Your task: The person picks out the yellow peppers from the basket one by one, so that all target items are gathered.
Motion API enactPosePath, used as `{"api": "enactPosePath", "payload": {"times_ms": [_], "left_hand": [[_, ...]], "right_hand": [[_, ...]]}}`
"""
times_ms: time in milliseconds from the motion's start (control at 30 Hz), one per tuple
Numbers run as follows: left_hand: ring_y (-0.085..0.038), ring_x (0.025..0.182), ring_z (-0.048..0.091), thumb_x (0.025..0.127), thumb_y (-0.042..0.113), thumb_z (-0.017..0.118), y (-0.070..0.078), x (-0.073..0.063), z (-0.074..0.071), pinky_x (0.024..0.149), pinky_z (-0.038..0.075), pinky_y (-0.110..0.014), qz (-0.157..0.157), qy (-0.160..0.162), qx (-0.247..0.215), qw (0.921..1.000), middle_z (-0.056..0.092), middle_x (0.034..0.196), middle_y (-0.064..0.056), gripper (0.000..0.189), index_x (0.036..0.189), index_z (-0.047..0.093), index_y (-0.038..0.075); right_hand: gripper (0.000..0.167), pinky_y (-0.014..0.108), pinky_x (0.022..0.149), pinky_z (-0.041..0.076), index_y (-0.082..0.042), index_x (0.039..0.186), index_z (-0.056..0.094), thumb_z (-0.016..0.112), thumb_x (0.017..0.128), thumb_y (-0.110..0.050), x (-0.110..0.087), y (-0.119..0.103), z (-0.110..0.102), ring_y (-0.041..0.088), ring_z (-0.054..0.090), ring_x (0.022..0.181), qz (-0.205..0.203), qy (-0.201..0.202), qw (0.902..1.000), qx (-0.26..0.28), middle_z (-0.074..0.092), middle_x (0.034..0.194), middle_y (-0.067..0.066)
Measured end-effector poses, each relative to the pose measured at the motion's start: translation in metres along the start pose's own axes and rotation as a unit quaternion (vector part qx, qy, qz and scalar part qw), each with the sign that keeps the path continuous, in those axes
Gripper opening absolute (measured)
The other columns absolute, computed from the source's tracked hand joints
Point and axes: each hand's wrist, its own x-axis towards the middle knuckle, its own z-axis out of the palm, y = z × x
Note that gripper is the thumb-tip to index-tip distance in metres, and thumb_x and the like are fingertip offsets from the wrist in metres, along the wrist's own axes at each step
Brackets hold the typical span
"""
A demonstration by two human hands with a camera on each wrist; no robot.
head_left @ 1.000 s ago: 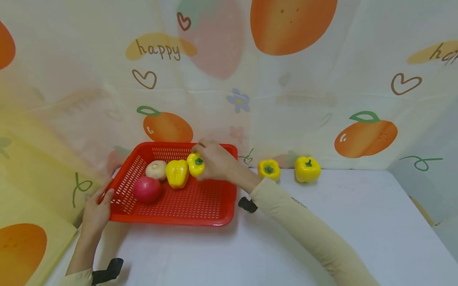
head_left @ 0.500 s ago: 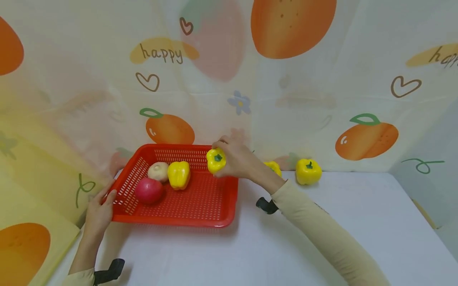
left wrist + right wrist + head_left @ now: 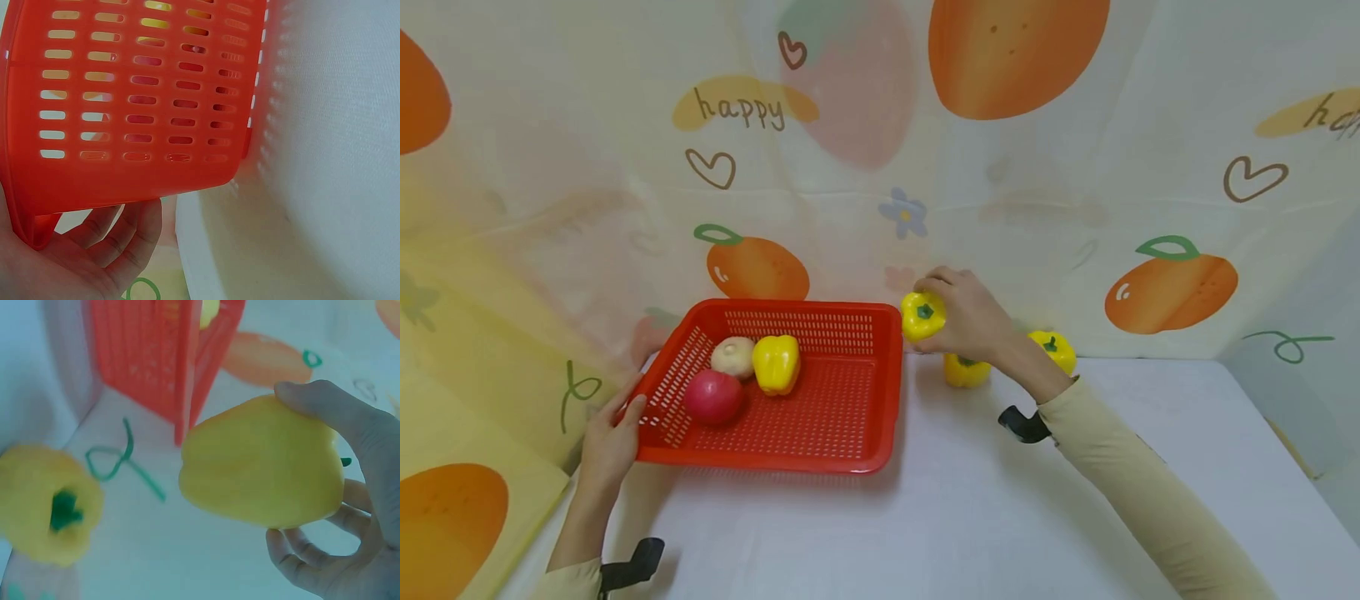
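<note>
My right hand (image 3: pixel 973 321) grips a yellow bell pepper (image 3: pixel 922 316) in the air, just past the right rim of a red plastic basket (image 3: pixel 820 463). In the right wrist view, thumb and fingers pinch the held pepper (image 3: pixel 262 464) from opposite sides, near its green stem. At the basket's left end my left hand (image 3: pixel 608 442) holds the rim; in the left wrist view its fingers (image 3: pixel 134 240) curl under the basket edge. Inside the basket lie another yellow bell pepper (image 3: pixel 777 365), a pale round vegetable (image 3: pixel 733 357) and a pinkish-red round fruit (image 3: pixel 712 397).
Two more yellow bell peppers stand on the white table (image 3: pixel 955 517) behind the right forearm: a nearer one (image 3: pixel 966 372) and a farther one (image 3: pixel 1054 348), both partly covered by the arm. A printed cloth (image 3: pixel 1000 200) hangs behind the table.
My right hand has lifted the yellow bell pepper out of the basket and carried it right, past the rim. The left hand has stayed on the basket's left end.
</note>
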Motion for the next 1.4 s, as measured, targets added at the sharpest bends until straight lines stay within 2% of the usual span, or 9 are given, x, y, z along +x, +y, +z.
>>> {"api": "enactPosePath", "payload": {"times_ms": [100,333,700,800,933,1100,1300,1333,1400], "left_hand": [[-0.015,0.097,0.050,0.105,0.038,0.039,-0.001,-0.001,0.000,0.071,0.040,-0.017,0.001,0.000,-0.001,1.0000,0.042,0.145,-0.024,0.052,0.154,0.032,0.023],[-0.028,0.105,0.048,0.104,0.040,0.038,-0.004,0.000,-0.001,0.069,0.040,-0.015,0.002,-0.005,-0.004,1.0000,0.039,0.145,-0.027,0.053,0.154,0.030,0.023],[-0.023,0.103,0.049,0.105,0.039,0.038,-0.002,0.001,0.001,0.068,0.041,-0.013,0.005,-0.007,-0.005,1.0000,0.040,0.145,-0.026,0.052,0.154,0.029,0.024],[-0.023,0.103,0.049,0.105,0.037,0.037,-0.002,0.000,0.002,0.068,0.040,-0.013,0.007,-0.003,-0.001,1.0000,0.041,0.143,-0.025,0.051,0.154,0.031,0.023],[-0.028,0.106,0.047,0.105,0.037,0.038,-0.001,0.000,0.002,0.072,0.039,-0.017,0.010,-0.002,0.002,0.9999,0.041,0.144,-0.026,0.051,0.153,0.032,0.021],[-0.031,0.108,0.046,0.105,0.038,0.037,-0.002,0.000,0.001,0.075,0.038,-0.023,0.017,-0.002,0.007,0.9998,0.040,0.144,-0.028,0.052,0.154,0.031,0.020],[-0.038,0.117,0.041,0.105,0.039,0.036,-0.003,0.000,-0.001,0.075,0.038,-0.021,0.024,-0.007,-0.002,0.9997,0.028,0.152,-0.030,0.053,0.154,0.030,0.019],[-0.039,0.119,0.040,0.105,0.038,0.036,-0.003,0.000,-0.001,0.077,0.038,-0.023,0.027,-0.008,-0.004,0.9996,0.025,0.153,-0.030,0.053,0.154,0.030,0.018],[-0.042,0.132,0.031,0.105,0.037,0.036,-0.003,0.001,-0.001,0.091,0.041,-0.032,0.032,-0.010,-0.014,0.9993,0.019,0.156,-0.030,0.053,0.154,0.030,0.016]], "right_hand": [[0.068,0.044,0.091,0.046,-0.005,0.125,0.062,0.088,0.069,-0.032,-0.007,0.014,-0.009,0.031,0.045,0.113,0.005,0.018,0.9998,0.000,0.055,0.128,0.010],[0.069,0.052,0.095,0.042,-0.002,0.124,0.061,0.090,0.068,-0.031,-0.029,0.043,-0.035,0.035,0.048,0.113,0.031,0.054,0.9980,-0.009,0.056,0.128,0.014],[0.068,0.060,0.095,0.040,0.006,0.124,0.057,0.089,0.069,-0.016,-0.078,0.093,-0.076,0.045,0.046,0.113,0.101,0.088,0.9906,-0.027,0.051,0.128,0.024],[0.069,0.062,0.095,0.040,0.007,0.126,0.055,0.088,0.070,-0.016,-0.091,0.108,-0.082,0.046,0.045,0.113,0.129,0.084,0.9876,-0.034,0.049,0.128,0.027],[0.070,0.064,0.094,0.038,0.009,0.126,0.054,0.087,0.071,-0.018,-0.109,0.129,-0.084,0.047,0.043,0.113,0.159,0.064,0.9839,-0.052,0.048,0.128,0.030],[0.071,0.064,0.091,0.039,0.013,0.123,0.055,0.089,0.069,-0.017,-0.127,0.150,-0.078,0.047,0.043,0.107,0.159,0.060,0.9839,-0.056,0.050,0.123,0.031],[0.071,0.065,0.089,0.040,0.013,0.123,0.054,0.089,0.069,-0.017,-0.139,0.169,-0.068,0.046,0.044,0.103,0.172,0.041,0.9828,-0.052,0.049,0.121,0.031],[0.071,0.065,0.089,0.040,0.012,0.124,0.054,0.088,0.069,-0.017,-0.140,0.171,-0.066,0.046,0.044,0.103,0.178,0.035,0.9823,-0.048,0.048,0.121,0.031],[0.071,0.066,0.090,0.039,0.012,0.124,0.053,0.088,0.070,-0.017,-0.141,0.175,-0.064,0.046,0.043,0.103,0.186,0.026,0.9815,-0.038,0.047,0.123,0.031]]}}
